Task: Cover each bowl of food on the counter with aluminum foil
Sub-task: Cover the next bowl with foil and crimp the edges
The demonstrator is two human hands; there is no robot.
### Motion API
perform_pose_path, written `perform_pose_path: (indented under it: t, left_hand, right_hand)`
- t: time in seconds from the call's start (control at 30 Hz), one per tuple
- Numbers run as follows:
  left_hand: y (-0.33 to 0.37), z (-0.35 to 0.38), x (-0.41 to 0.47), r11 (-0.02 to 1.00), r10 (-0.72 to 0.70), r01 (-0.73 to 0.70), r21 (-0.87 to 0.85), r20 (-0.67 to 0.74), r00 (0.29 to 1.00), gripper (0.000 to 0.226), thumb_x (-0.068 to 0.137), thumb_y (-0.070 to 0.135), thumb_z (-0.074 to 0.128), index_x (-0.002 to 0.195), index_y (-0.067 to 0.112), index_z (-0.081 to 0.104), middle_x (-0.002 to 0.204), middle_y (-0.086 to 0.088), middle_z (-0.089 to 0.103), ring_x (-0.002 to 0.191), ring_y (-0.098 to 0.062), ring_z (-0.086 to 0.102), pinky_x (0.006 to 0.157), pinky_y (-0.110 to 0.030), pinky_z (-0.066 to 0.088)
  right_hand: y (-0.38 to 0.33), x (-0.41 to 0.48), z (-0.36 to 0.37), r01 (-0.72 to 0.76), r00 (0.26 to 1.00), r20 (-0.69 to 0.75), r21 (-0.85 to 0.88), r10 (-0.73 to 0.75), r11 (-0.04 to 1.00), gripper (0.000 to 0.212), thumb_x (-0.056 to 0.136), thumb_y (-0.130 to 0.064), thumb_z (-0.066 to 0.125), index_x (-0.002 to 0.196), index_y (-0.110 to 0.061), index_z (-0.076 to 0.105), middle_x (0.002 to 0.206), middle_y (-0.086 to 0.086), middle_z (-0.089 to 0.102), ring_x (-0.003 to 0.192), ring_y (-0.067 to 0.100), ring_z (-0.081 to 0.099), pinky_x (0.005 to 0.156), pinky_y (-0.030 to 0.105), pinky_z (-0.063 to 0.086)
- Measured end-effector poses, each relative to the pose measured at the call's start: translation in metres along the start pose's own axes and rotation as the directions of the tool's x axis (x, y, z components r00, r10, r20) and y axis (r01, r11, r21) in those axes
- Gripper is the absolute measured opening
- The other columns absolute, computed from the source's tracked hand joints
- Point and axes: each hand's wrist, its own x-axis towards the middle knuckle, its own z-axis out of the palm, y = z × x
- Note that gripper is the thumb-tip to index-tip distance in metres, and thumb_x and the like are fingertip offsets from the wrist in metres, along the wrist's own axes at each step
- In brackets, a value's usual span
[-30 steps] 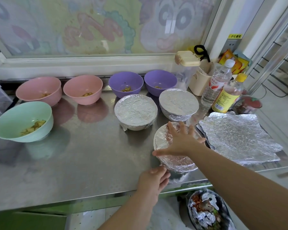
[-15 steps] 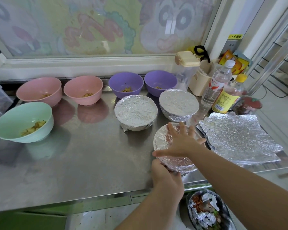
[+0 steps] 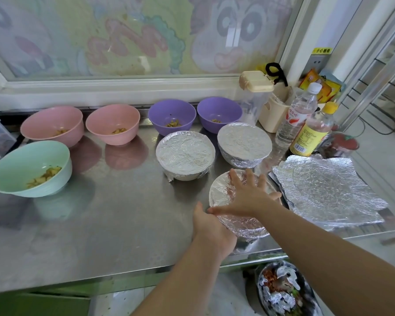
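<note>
Near the counter's front edge stands a foil-covered bowl point(image 3: 221, 192). My right hand point(image 3: 246, 197) lies flat on its top with the fingers spread. My left hand point(image 3: 211, 229) cups the bowl's near-left side, with its fingers curled round the foil out of sight. Two more foil-covered bowls point(image 3: 185, 153) point(image 3: 244, 142) stand behind it. Uncovered bowls with a little food are two purple ones point(image 3: 171, 115) point(image 3: 219, 112), two pink ones point(image 3: 53, 122) point(image 3: 113, 122) and a green bowl point(image 3: 30, 167) at the left. Loose foil sheets point(image 3: 328, 190) lie to the right.
The steel counter point(image 3: 100, 224) runs along a window. At the back right stand a water bottle point(image 3: 294, 117), a yellow-labelled bottle point(image 3: 312, 133), a clear container and a beige holder. A bin with foil scraps point(image 3: 285, 290) sits below the front edge.
My left hand rose from the counter's front edge to the near-left side of the near bowl and closed round it. My right hand stayed flat on top.
</note>
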Motion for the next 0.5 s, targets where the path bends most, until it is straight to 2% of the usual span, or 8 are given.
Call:
perform_pose_path:
  t: [0.1,0.2,0.3,0.4,0.47,0.5]
  left_hand:
    - [-0.001,-0.007,0.010,0.999,-0.001,0.000,0.033,0.040,0.999,0.076,0.090,0.071,0.033,0.146,0.021,0.046,0.156,-0.019,0.035,0.147,-0.035,0.029,0.121,-0.056,0.005]
    - [-0.002,-0.007,0.001,0.998,0.046,-0.049,0.039,0.076,0.996,0.071,0.100,0.064,0.019,0.149,0.018,0.041,0.153,-0.019,0.040,0.147,-0.036,0.027,0.119,-0.055,0.003]
    - [-0.004,-0.009,0.000,0.992,0.071,-0.083,0.095,0.126,0.990,0.073,0.100,0.064,0.016,0.151,0.017,0.037,0.153,-0.015,0.039,0.148,-0.034,0.025,0.119,-0.055,0.002]
    - [0.002,-0.015,0.009,0.988,0.041,-0.068,0.140,0.183,0.982,0.084,0.091,0.076,0.026,0.155,0.021,0.030,0.160,-0.016,0.027,0.151,-0.033,0.017,0.121,-0.056,-0.005]
    - [0.004,-0.022,0.021,0.985,0.027,-0.068,0.160,0.249,0.968,0.098,0.080,0.083,0.042,0.153,0.019,0.034,0.159,-0.019,0.030,0.150,-0.033,0.021,0.122,-0.056,0.001]
    - [0.005,-0.023,0.025,0.988,0.031,-0.067,0.142,0.241,0.970,0.095,0.081,0.081,0.042,0.151,0.017,0.038,0.156,-0.020,0.036,0.148,-0.034,0.028,0.123,-0.055,0.007]
  right_hand:
    - [0.000,0.001,0.000,-0.002,1.000,-0.001,0.002,0.002,1.000,0.149,0.038,-0.106,0.049,0.155,-0.045,-0.021,0.164,0.000,-0.031,0.148,0.042,-0.029,0.104,0.087,0.003]
    - [0.000,0.002,0.000,-0.005,1.000,-0.004,0.002,0.005,1.000,0.148,0.040,-0.106,0.050,0.154,-0.045,-0.022,0.165,-0.001,-0.031,0.148,0.042,-0.029,0.104,0.087,0.003]
    - [0.001,0.003,0.001,-0.013,1.000,-0.014,0.012,0.014,1.000,0.147,0.041,-0.105,0.051,0.154,-0.045,-0.021,0.165,-0.001,-0.029,0.149,0.041,-0.028,0.104,0.086,0.002]
    - [-0.001,0.002,0.002,-0.029,0.999,-0.023,0.020,0.030,0.999,0.148,0.041,-0.106,0.051,0.154,-0.045,-0.022,0.165,-0.001,-0.029,0.149,0.041,-0.027,0.105,0.085,0.002]
    - [-0.003,0.001,0.003,-0.040,0.999,-0.015,0.033,0.041,0.999,0.148,0.041,-0.107,0.049,0.154,-0.044,-0.024,0.164,0.000,-0.031,0.149,0.041,-0.027,0.105,0.085,0.003]
    - [-0.002,0.000,0.001,-0.046,0.999,-0.007,0.045,0.046,0.998,0.148,0.041,-0.108,0.046,0.154,-0.043,-0.025,0.164,0.000,-0.032,0.150,0.042,-0.026,0.106,0.084,0.004]
